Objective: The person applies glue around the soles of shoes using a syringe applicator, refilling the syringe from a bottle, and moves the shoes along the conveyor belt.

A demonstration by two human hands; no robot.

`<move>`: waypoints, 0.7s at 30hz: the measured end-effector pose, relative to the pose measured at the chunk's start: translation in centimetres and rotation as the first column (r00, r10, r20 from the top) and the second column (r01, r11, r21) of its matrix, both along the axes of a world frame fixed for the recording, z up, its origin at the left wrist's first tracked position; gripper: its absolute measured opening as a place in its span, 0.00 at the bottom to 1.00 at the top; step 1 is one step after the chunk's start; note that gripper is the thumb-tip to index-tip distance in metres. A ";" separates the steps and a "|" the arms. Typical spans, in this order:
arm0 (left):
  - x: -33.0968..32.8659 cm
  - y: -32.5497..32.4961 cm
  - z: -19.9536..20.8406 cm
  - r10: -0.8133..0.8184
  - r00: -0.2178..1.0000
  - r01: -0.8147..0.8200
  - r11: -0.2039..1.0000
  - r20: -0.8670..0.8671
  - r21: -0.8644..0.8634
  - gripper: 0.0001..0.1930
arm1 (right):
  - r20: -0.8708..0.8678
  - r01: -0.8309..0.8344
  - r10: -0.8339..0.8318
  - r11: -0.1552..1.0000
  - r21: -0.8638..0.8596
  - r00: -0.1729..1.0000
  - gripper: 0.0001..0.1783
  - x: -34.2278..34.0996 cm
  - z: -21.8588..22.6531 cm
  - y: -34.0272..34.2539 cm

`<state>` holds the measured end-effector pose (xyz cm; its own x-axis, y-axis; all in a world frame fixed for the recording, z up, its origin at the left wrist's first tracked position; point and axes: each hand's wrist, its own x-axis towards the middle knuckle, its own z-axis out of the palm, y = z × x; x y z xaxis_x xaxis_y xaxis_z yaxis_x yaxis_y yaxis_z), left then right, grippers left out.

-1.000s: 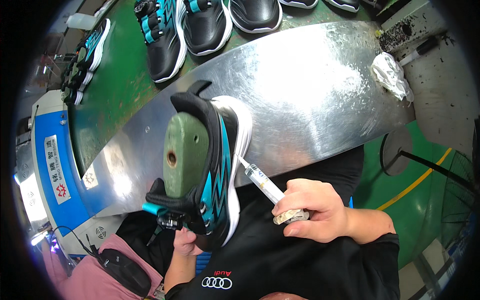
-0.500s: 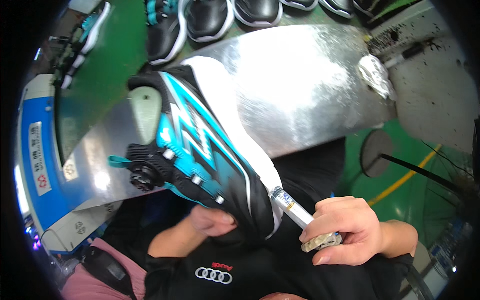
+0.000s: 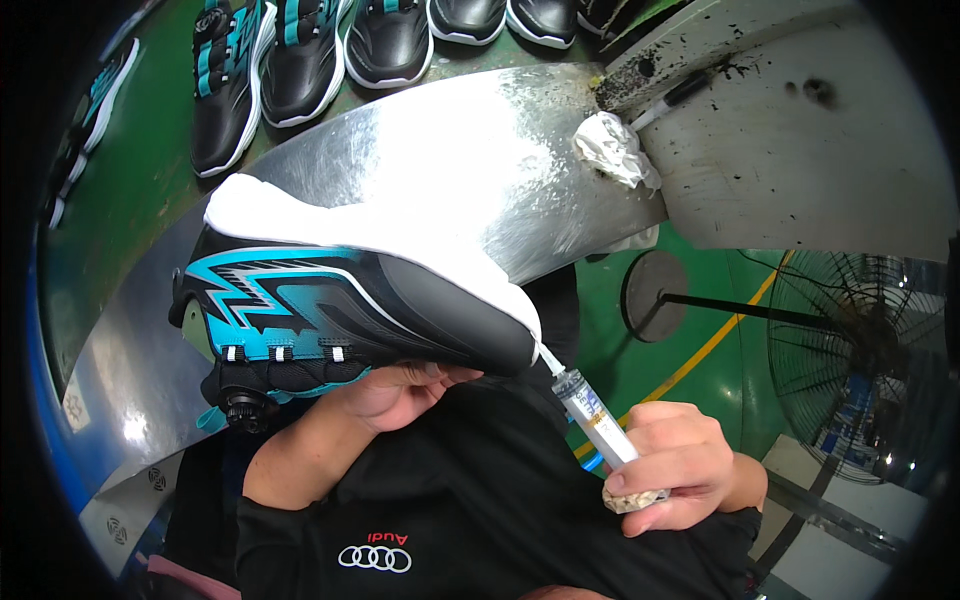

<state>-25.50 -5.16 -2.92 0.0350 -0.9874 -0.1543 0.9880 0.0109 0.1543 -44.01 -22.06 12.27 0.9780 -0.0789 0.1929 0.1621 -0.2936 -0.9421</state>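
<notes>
A black and turquoise sneaker point(image 3: 300, 310) with a thick white sole is held on its side, sole facing away, toe to the right. My left hand point(image 3: 400, 390) grips it at the forefoot from the near side; part of the fingers is hidden behind the upper. A dial point(image 3: 248, 412) shows on its lace side. In my right hand point(image 3: 680, 465) is a clear syringe point(image 3: 597, 418), my fingers wrapped round its crusted rear end. The syringe's white tip meets the toe where sole and upper join.
A shiny metal bench point(image 3: 440, 140) lies behind the sneaker, with crumpled white tissue point(image 3: 612, 148) at its right end. Several similar sneakers point(image 3: 385, 45) line the green surface at the back. A fan point(image 3: 860, 330) and a round black base point(image 3: 652, 295) stand right.
The sneaker has turned from steeply slanted to nearly level, and its heel has swung left. My left hand has risen with it; the syringe tip stays at the toe edge.
</notes>
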 end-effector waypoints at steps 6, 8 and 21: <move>0.2 -1.4 -0.1 0.043 0.997 -0.045 0.998 -0.063 -0.040 0.16 | 0.099 0.061 -0.047 0.989 -0.133 0.994 0.17 0.1 -0.9 0.2; 0.1 -1.6 -0.5 0.090 0.989 -0.099 0.993 -0.120 -0.071 0.14 | 0.112 0.066 -0.049 0.986 -0.155 0.993 0.17 0.5 -1.0 0.4; 0.8 -2.8 2.3 0.092 0.995 -0.094 0.994 -0.030 -0.060 0.25 | 0.384 0.276 -0.023 0.735 -0.619 0.923 0.14 2.4 -4.3 1.6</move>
